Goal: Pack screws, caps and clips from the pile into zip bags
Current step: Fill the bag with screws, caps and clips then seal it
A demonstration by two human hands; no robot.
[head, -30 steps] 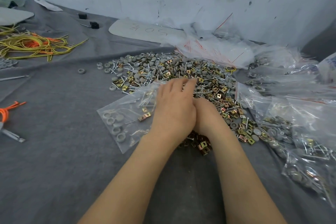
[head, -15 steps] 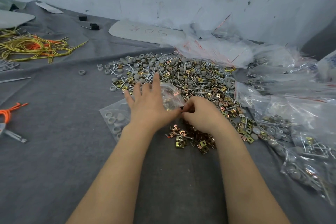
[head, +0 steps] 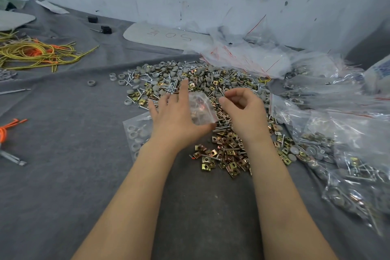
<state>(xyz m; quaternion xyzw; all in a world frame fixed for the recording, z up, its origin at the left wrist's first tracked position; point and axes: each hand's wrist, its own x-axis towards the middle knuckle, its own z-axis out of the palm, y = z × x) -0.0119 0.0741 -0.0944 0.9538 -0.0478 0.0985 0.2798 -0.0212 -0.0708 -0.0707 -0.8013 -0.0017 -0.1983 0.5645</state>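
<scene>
A pile of grey caps, screws and brass clips (head: 202, 79) is spread over the grey cloth (head: 63, 175). A patch of mostly brass clips (head: 226, 154) lies nearest me. My left hand (head: 176, 118) holds a small clear zip bag (head: 201, 107) up over the pile, thumb under its lower corner and fingers spread behind it. My right hand (head: 244, 112) hovers just right of the bag with curled fingers; anything between its fingertips is hidden. A second zip bag with grey caps (head: 135, 133) lies flat under my left wrist.
Filled zip bags (head: 341, 154) crowd the right side, and a heap of unfilled bags (head: 242, 57) sits by the wall. Yellow wires (head: 31, 53) and an orange cord (head: 6, 131) lie at the left. A white board (head: 164, 36) and black blocks (head: 105, 29) lie at the back.
My left hand came off the flat bag of caps and lifted a small zip bag. My right hand rose from the clips to beside that bag.
</scene>
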